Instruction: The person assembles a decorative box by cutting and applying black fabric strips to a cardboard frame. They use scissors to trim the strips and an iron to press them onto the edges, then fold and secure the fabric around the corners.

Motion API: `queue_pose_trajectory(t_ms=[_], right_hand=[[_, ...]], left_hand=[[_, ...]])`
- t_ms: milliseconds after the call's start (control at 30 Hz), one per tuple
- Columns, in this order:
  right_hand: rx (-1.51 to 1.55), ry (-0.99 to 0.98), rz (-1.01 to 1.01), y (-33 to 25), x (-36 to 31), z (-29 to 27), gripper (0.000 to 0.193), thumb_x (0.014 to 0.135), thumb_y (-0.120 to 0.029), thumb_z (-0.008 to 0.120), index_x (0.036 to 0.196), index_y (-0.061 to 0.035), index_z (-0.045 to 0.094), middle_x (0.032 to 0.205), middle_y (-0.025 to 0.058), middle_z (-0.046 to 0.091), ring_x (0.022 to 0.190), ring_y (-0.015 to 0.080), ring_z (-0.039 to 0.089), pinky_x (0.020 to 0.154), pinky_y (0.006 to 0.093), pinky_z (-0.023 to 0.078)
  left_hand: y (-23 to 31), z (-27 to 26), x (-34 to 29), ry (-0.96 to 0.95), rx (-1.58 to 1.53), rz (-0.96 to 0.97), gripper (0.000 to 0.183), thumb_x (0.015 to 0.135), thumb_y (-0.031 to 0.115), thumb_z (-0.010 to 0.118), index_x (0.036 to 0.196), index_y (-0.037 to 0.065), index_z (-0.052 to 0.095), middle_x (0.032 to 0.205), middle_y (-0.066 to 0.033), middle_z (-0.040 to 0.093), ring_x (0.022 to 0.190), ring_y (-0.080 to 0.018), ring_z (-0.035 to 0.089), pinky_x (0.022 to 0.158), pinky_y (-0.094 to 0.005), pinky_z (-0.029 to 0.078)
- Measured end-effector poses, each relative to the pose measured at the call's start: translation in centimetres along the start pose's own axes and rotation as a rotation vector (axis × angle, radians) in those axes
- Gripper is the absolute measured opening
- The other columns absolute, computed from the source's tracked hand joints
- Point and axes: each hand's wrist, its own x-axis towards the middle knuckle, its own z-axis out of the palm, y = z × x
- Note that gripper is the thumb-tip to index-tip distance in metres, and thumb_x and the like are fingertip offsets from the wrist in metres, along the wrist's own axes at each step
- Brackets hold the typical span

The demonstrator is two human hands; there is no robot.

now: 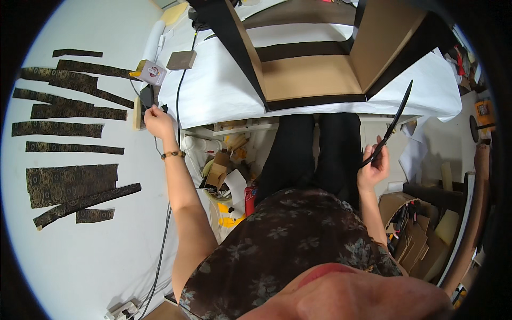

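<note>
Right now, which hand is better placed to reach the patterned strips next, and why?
Probably the left hand: it is nearer the patterned strips, while the right hand, on the far side, holds a long black object.

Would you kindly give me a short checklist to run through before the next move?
1. Right hand has hold of the long black object: ok.
2. Left hand has a firm hold of something: cannot tell; its fingertips are too small to read.
3. Open box frame rests on the white-covered table: ok.
4. Black cable is clear of the tabletop: not ok; it runs across the left part.
5. Patterned strips all lie apart: not ok; some overlap.
</note>
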Motion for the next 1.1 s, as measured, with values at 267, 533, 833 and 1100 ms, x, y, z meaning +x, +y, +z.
queue_pose_trajectory(t_ms=[267, 533, 833, 1100], right_hand=[[-0.064, -0.375, -0.061, -1.3, 2.1, -1.6, 0.035, 0.075, 0.001, 0.079, 0.106, 0.0058, 0.063, 0.087, 0.008, 0.06, 0.069, 0.0122, 0.054, 0.061, 0.023, 0.045], [-0.215, -0.924, -0.041, -6.2, 6.7, 0.6, 0.031, 0.073, -0.011, 0.079, 0.097, 0.0041, 0.066, 0.07, 0.0018, 0.05, 0.06, 0.01, 0.046, 0.054, 0.023, 0.038], [-0.35, -1.071, 0.248, -7.7, 7.4, 0.8, 0.032, 0.076, -0.009, 0.079, 0.102, 0.0048, 0.067, 0.078, -0.0024, 0.054, 0.068, 0.0048, 0.046, 0.062, 0.0203, 0.039], [-0.481, -1.061, 0.388, -10.5, 6.4, 1.9, 0.032, 0.077, -0.007, 0.079, 0.104, 0.0036, 0.066, 0.079, -0.0052, 0.056, 0.069, 0.003, 0.049, 0.064, 0.0183, 0.039]], left_hand=[[14.9, -3.4, -15.6, -0.474, -0.941, 0.068, 0.011, 0.094, 0.006, 0.055, 0.094, 0.002, 0.065, 0.077, -0.0025, 0.063, 0.062, -0.0054, 0.05, 0.054, -0.0196, 0.038], [18.1, -3.9, -21.3, -0.981, -1.496, -1.164, 0.029, 0.094, 0.017, 0.049, 0.101, -0.004, 0.067, 0.071, -0.0039, 0.056, 0.055, -0.0077, 0.04, 0.048, -0.021, 0.028], [18.1, -1.7, -23.5, -1.023, -1.947, -1.519, 0.025, 0.089, 0.018, 0.067, 0.102, -0.002, 0.064, 0.069, -0.0004, 0.053, 0.057, -0.0088, 0.041, 0.047, -0.0207, 0.029], [18.9, -0.9, -25.0, -1.016, -2.195, -1.578, 0.012, 0.092, 0.016, 0.067, 0.092, 0.004, 0.064, 0.077, -0.001, 0.059, 0.061, -0.0071, 0.047, 0.049, -0.018, 0.034]])
